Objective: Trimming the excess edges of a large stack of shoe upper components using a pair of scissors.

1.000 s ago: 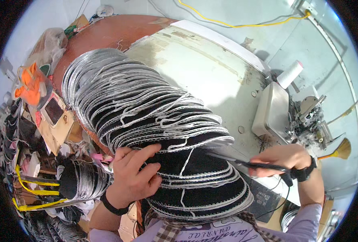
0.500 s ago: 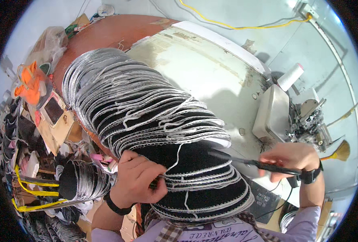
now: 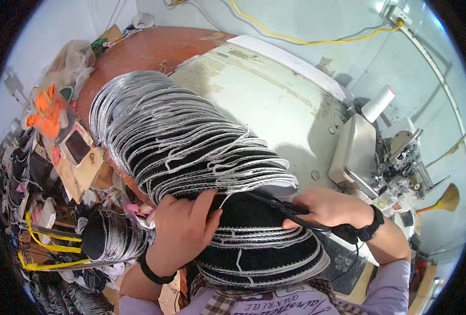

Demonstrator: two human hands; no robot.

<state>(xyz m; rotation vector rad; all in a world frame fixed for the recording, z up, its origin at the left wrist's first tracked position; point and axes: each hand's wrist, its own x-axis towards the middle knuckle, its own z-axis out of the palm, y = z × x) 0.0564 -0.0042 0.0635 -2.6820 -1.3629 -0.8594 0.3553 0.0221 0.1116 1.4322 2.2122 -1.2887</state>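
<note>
A long fanned row of black curved fabric pieces (image 3: 191, 157) with white stitched edges runs from the table toward my body. My left hand (image 3: 183, 226) rests at the row's left side, index finger and thumb spread. A loose white thread (image 3: 223, 201) passes by its thumb tip. My right hand (image 3: 330, 210) grips black scissors (image 3: 309, 221), their dark blades pointing left over a bare black piece (image 3: 243, 210), close to the thread. The blade tips are hard to make out against the black fabric. More white-edged pieces (image 3: 259, 262) lie against my front, with a short thread hanging on them.
A sewing machine (image 3: 356, 155) with a white thread cone (image 3: 378, 104) stands on the right of the pale table (image 3: 275, 89). To the left are a yellow-taped rack (image 3: 59, 247) holding more pieces, an orange bag (image 3: 46, 113) and clutter. A yellow cable (image 3: 317, 41) runs along the wall.
My right hand has moved left, bringing the scissors over the black piece near the thread. My left hand's index finger and thumb have come apart, and less of the thread shows.
</note>
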